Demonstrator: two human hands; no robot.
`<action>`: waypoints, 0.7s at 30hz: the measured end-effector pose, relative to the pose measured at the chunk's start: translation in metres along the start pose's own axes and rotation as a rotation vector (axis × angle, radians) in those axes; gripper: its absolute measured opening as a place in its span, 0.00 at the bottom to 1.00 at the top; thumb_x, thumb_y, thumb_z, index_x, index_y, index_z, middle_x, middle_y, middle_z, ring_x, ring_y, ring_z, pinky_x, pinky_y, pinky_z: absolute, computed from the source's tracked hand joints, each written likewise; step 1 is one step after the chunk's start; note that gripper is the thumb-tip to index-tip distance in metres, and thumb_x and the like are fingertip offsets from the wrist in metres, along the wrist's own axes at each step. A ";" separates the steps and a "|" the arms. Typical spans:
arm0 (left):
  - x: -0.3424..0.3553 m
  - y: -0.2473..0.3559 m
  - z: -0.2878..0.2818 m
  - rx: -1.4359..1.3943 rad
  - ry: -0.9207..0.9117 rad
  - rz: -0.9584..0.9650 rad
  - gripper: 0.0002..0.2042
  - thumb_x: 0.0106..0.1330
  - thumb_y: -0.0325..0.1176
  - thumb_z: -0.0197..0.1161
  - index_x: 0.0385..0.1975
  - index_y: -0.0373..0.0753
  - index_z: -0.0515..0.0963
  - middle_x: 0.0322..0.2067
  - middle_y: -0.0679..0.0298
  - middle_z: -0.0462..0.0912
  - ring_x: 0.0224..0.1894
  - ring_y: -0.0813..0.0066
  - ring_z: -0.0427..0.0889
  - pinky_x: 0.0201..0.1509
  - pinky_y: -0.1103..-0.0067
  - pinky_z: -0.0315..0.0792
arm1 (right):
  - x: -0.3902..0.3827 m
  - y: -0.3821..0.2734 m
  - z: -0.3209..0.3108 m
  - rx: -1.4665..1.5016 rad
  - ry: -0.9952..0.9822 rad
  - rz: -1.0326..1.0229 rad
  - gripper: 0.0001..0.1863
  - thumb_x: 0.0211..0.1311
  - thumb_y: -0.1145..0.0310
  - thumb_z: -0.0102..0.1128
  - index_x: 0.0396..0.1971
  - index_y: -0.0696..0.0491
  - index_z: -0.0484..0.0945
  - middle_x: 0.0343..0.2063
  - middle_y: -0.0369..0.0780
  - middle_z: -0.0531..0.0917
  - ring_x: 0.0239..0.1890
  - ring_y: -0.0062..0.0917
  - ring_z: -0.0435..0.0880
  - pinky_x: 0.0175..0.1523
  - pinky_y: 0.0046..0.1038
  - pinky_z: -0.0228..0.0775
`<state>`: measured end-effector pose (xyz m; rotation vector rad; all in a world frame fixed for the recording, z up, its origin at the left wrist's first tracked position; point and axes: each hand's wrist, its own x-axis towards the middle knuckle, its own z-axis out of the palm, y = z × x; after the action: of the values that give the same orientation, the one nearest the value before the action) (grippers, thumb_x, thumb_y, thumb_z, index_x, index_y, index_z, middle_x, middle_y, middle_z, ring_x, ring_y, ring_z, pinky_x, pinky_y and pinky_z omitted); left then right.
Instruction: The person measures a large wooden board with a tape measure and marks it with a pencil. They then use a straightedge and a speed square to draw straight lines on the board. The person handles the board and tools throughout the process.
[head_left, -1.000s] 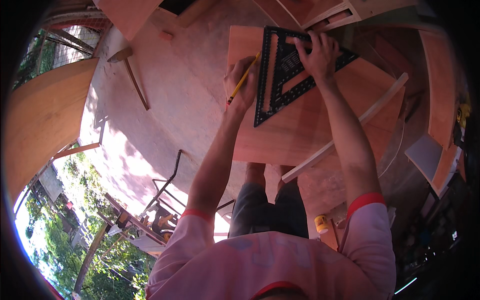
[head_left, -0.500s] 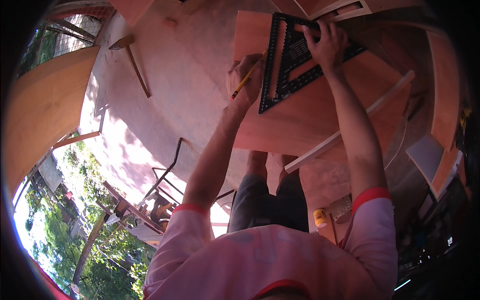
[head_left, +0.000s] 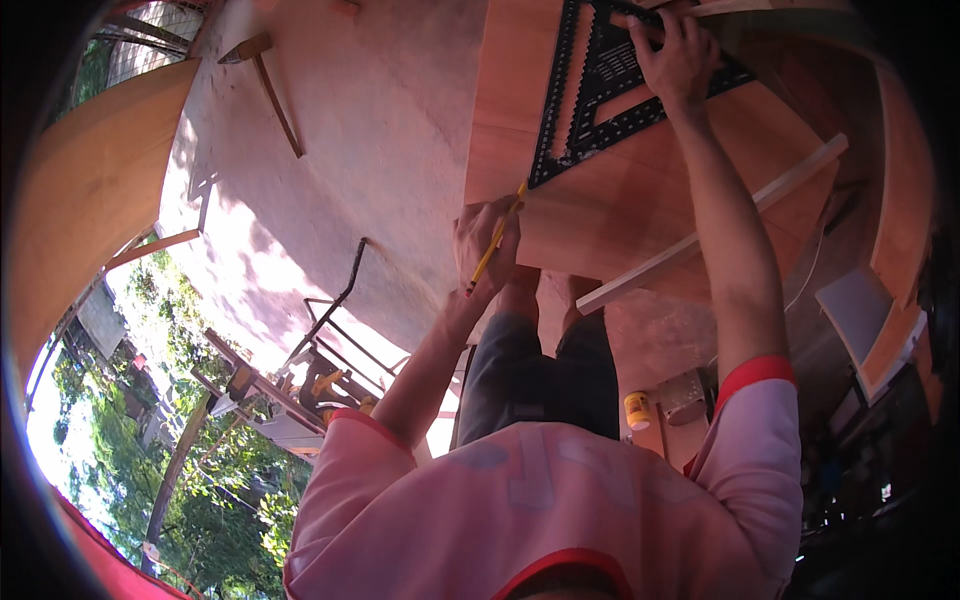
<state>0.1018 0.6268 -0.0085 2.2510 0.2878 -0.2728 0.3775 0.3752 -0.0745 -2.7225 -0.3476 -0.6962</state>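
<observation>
My left hand (head_left: pixel 484 243) is closed around a yellow pencil (head_left: pixel 487 259), and its upper end reaches the near corner of a black speed square (head_left: pixel 548 160). The triangular square lies flat on a reddish-brown plywood board (head_left: pixel 600 220). My right hand (head_left: pixel 678 62) grips the square along its far edge, fingers curled over it and thumb on its face. A thin pale wood strip (head_left: pixel 715 227) lies across the board beneath my right forearm. Part of the left-hand fingers is hidden behind the hand.
On the floor at the left lies a hammer (head_left: pixel 262 90) with a long wooden handle. A large curved-looking wood panel (head_left: pixel 90 200) stands at the far left. Black metal tubing (head_left: pixel 345 285) is left of my legs. A yellow container (head_left: pixel 637 410) sits by my right side.
My left hand has come nearer to me along the board's left side with the pencil, from beside the square's edge to its near corner. The square and board appear farther up in view.
</observation>
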 end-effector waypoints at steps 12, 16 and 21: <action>0.027 0.010 0.009 -0.017 0.094 0.055 0.12 0.73 0.31 0.59 0.51 0.37 0.84 0.46 0.60 0.91 0.53 0.56 0.85 0.59 0.65 0.76 | -0.010 0.023 0.020 -0.176 -0.110 -0.015 0.26 0.70 0.41 0.63 0.51 0.48 0.85 0.40 0.44 0.83 0.47 0.45 0.84 0.57 0.49 0.71; 0.108 0.028 0.020 -0.148 0.168 0.059 0.12 0.71 0.32 0.59 0.50 0.40 0.85 0.45 0.56 0.89 0.50 0.51 0.83 0.58 0.61 0.73 | -0.010 0.023 0.020 -0.189 -0.090 -0.044 0.26 0.70 0.41 0.62 0.51 0.49 0.85 0.41 0.45 0.83 0.48 0.45 0.84 0.57 0.49 0.71; 0.187 0.043 0.025 -0.147 0.256 0.214 0.11 0.71 0.36 0.58 0.42 0.39 0.86 0.39 0.55 0.90 0.44 0.44 0.84 0.52 0.57 0.77 | -0.010 0.025 0.022 -0.173 -0.060 -0.063 0.27 0.70 0.40 0.62 0.51 0.49 0.85 0.41 0.45 0.84 0.49 0.46 0.84 0.57 0.49 0.71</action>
<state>0.2897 0.6016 -0.0476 2.1485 0.1915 0.1468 0.3859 0.3584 -0.1039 -2.9120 -0.4068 -0.6916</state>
